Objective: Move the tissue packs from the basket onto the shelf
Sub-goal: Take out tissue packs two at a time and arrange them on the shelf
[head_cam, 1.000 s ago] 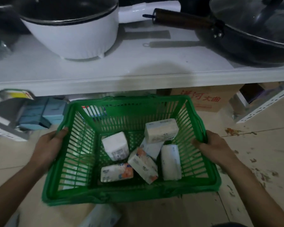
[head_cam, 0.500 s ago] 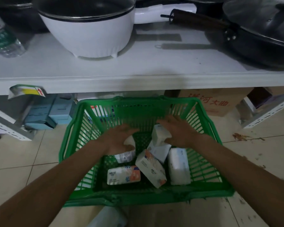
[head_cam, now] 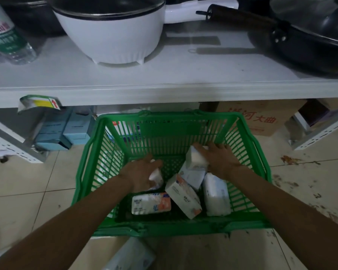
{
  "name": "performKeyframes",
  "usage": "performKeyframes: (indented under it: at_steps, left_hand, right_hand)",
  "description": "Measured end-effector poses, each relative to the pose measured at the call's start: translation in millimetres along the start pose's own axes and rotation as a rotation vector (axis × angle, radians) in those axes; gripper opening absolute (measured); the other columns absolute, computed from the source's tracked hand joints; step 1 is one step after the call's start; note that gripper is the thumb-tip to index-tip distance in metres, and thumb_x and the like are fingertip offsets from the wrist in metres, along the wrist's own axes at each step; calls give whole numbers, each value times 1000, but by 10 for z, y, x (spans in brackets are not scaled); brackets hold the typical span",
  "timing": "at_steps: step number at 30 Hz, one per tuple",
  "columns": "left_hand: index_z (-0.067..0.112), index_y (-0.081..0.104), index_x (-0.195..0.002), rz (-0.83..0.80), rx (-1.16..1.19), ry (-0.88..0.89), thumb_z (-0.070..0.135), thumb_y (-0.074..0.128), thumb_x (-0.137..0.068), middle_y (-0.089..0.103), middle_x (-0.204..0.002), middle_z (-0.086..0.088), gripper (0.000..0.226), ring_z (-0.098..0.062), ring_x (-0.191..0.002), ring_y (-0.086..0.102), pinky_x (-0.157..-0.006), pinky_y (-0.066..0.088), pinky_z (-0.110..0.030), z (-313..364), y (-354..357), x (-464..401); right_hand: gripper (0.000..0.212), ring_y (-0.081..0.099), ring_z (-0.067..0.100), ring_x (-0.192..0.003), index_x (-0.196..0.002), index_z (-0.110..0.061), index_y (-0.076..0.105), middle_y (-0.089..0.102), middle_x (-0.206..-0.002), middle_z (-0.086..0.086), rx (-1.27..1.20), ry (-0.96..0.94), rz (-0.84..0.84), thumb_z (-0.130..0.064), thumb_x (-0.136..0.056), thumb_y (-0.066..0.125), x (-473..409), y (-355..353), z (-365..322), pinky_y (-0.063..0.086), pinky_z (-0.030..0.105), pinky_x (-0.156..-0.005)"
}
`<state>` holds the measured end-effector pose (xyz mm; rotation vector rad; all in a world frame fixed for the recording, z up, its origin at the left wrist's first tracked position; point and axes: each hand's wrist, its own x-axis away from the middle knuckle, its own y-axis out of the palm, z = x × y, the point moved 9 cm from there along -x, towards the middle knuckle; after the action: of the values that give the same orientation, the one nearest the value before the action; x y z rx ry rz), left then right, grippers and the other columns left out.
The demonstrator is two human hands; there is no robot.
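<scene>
Hands have left the basket [head_cam: 82, 172] rim: left hand [head_cam: 140, 175] curls over a pack [head_cam: 156, 178] at nine o'clock, right hand [head_cam: 220, 160] spreads over another pack [head_cam: 196, 159] at one; lifting comes next.

Looks like a small shop or its stockroom, dimly lit. White metal retail shelf [head_cam: 164, 78] with a price-tag holder [head_cam: 39, 102] clipped to its front edge. Goods on display on it: white electric pot [head_cam: 113, 34], black wok with glass lid [head_cam: 312, 36], bottled water [head_cam: 6, 36]. Green plastic shopping basket [head_cam: 248, 145] on the tiled floor [head_cam: 23, 184], holding wrapped tissue packs [head_cam: 151, 203]. Under the shelf, blue boxed stock [head_cam: 66, 129] and a printed cardboard carton [head_cam: 261, 117], possibly liquor; print is blurry.
</scene>
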<state>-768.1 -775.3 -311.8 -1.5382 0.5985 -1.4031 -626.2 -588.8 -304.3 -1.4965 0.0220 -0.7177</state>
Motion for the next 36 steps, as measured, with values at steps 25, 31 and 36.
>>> performKeyframes:
  at_steps: [25,31,36]
  left_hand:
    - [17,60,-126,1305,-239,221,35,71,-94,74,-129,-27,38,-43,-113,68,-81,59,-50,174,-1664,1544]
    - [8,55,-138,1474,-188,311,19,75,-90,60,-142,-16,53,-39,-125,60,-98,46,-45,241,-2006,1828]
    - [5,53,-142,1494,-239,101,7,88,-78,73,-136,-19,73,-35,-128,57,-103,40,-41,-133,-2249,1655]
  right_hand:
    - [37,80,25,-91,-123,-32,68,81,-109,4,-1467,-37,31,-24,-89,79,641,-1034,-332,64,56,-80]
    - [52,79,33,-95,-124,-23,68,81,-107,10,-1658,-107,88,-34,-75,78,845,-1503,-274,59,62,-89]
    - [50,79,27,-86,-121,-18,71,82,-102,10,-1792,-86,208,-32,-73,78,825,-1732,-178,62,44,-71]
